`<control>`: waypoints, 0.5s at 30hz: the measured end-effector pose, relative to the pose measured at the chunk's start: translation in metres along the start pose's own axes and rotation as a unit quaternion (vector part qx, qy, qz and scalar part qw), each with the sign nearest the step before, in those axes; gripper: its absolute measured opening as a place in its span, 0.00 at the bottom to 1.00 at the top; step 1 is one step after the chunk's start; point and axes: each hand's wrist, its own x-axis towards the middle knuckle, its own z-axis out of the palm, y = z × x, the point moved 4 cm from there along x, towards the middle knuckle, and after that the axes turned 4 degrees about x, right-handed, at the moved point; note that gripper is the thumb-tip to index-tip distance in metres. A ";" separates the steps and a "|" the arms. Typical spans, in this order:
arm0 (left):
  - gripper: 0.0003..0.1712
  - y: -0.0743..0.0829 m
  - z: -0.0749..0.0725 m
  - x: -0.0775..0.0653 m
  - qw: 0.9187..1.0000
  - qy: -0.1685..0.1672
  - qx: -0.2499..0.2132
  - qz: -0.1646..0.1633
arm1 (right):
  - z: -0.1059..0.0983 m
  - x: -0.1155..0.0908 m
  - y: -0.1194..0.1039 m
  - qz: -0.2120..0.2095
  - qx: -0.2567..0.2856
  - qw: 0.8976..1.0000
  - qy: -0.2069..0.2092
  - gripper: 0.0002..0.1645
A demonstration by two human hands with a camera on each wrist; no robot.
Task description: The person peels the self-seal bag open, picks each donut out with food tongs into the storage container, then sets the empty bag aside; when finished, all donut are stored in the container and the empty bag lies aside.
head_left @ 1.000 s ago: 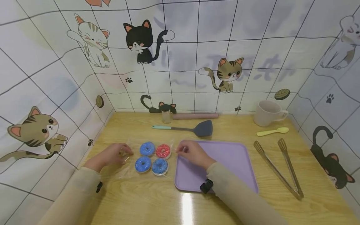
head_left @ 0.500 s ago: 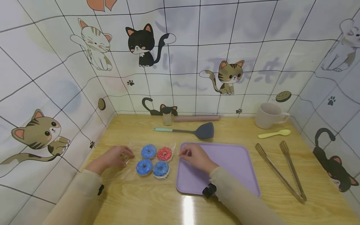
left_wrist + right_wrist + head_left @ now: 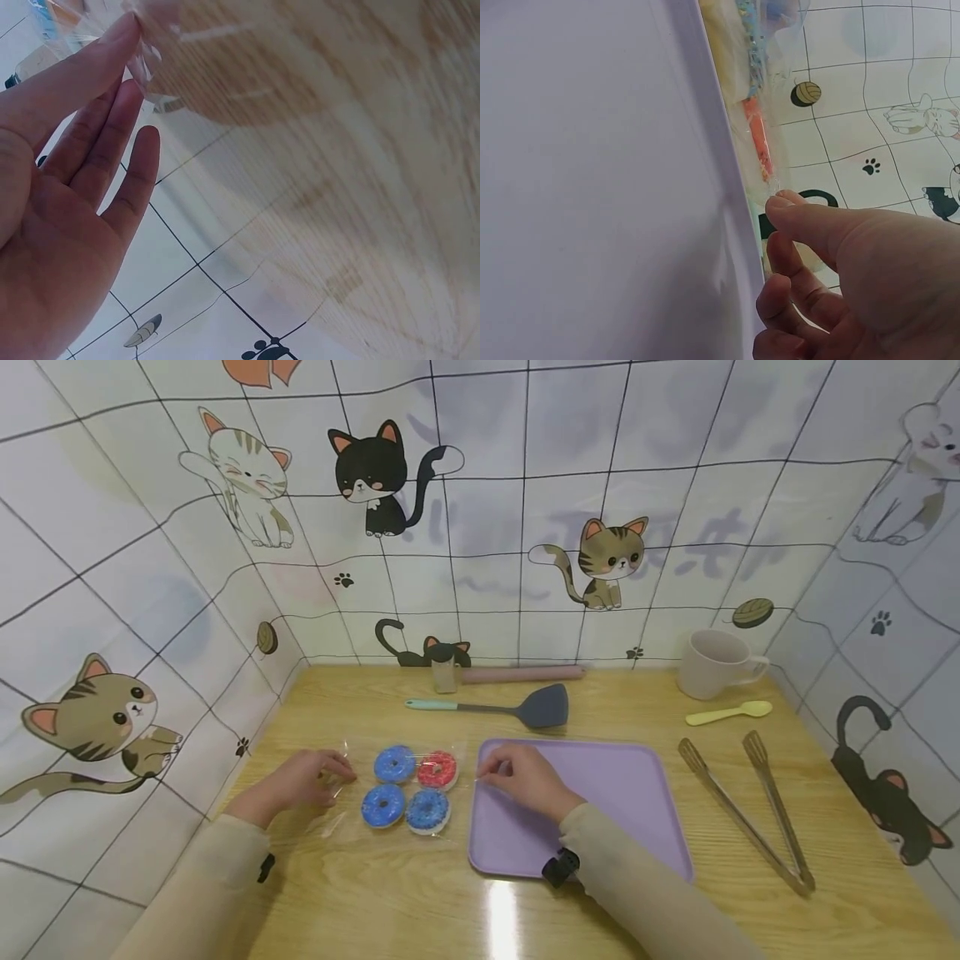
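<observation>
A clear plastic bag (image 3: 339, 820) lies on the table with a red-topped toy donut (image 3: 437, 770) and three blue-topped ones inside, such as the front left blue donut (image 3: 383, 806). At its left end my left hand (image 3: 303, 778) pinches the film between thumb and index finger; the left wrist view shows the crinkled plastic (image 3: 150, 56) at those fingertips, other fingers extended. My right hand (image 3: 528, 781), reaching over the tray's left rim, pinches the bag's upper right edge between thumb and index finger. The right wrist view shows its remaining fingers (image 3: 776, 296) loosely bent.
A purple tray (image 3: 607, 793) sits right of the bag. Behind are a spatula (image 3: 543, 706), a rolling pin (image 3: 521, 674) and a dark-capped shaker (image 3: 444, 672). Metal tongs (image 3: 772, 843), a yellow spoon (image 3: 727, 713) and a mug (image 3: 712, 664) stand or lie at right.
The head view has shifted slightly. Both hands keep their pinch on the bag, and the donuts stay in place.
</observation>
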 end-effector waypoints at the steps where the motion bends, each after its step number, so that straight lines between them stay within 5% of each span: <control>1: 0.23 0.001 0.000 0.000 1.000 0.000 -0.001 0.002 | -0.001 -0.001 -0.001 0.003 0.001 1.000 0.001 0.05; 15: 0.25 -0.005 0.002 0.005 1.000 -0.008 0.018 -0.006 | -0.002 -0.001 0.001 -0.014 0.013 1.000 -0.009 0.05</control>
